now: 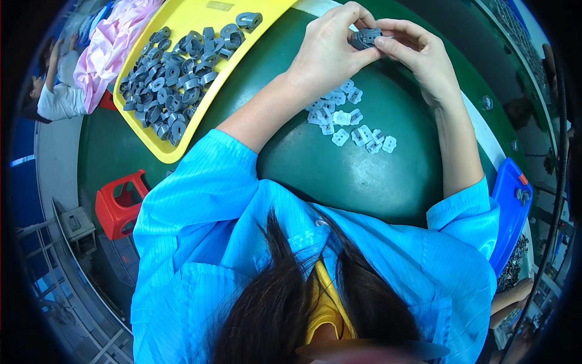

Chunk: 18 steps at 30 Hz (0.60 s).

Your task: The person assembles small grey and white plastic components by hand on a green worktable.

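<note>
At the top centre of the frame, a small grey part sits pinched between both hands. It looks light, stiff and easy to fumble, best gripped by its edges. The left hand and right hand close fingertips on it above white clips on the green surface; a yellow tray of grey parts lies upper left.

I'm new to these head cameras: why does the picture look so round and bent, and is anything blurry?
Head view: fisheye lens bends the yellow tray and green table edges, with black corners; light is even and soft; the hands and small grey part are sharp, while the rim is smeared.
</note>
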{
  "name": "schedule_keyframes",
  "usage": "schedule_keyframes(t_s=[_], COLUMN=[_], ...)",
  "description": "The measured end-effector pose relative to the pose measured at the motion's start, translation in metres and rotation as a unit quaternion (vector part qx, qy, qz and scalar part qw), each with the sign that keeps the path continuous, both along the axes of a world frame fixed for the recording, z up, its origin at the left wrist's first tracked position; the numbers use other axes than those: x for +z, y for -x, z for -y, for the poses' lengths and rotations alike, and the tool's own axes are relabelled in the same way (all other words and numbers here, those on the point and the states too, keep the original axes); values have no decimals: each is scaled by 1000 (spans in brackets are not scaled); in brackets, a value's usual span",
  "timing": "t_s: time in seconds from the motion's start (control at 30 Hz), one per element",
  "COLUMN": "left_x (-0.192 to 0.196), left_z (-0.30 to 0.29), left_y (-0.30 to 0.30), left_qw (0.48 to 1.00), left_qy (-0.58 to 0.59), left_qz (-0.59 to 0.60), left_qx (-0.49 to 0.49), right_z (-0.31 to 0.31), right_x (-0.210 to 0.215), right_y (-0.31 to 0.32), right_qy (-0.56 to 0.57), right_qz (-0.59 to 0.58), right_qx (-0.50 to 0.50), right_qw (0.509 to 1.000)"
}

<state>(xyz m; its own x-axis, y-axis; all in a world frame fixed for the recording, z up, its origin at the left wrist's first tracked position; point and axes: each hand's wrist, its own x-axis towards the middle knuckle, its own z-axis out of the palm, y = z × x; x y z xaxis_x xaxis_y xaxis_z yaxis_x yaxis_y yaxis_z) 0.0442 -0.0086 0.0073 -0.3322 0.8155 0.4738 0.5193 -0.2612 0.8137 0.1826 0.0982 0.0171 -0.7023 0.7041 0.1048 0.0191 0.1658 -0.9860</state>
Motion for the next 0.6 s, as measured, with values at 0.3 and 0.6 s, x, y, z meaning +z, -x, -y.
schedule_keyframes(t_s=[0.3,0.6], left_x=[-3,6], left_z=[1,7], left_y=[8,9], left_qw=[997,992], left_qy=[-12,23], left_qz=[-40,-45], left_qx=[-64,-112], right_z=[-16,-3], right_x=[1,9], right_y=[-10,-10], right_qy=[97,15], right_qz=[76,104], right_qx=[91,74], right_qw=[988,992])
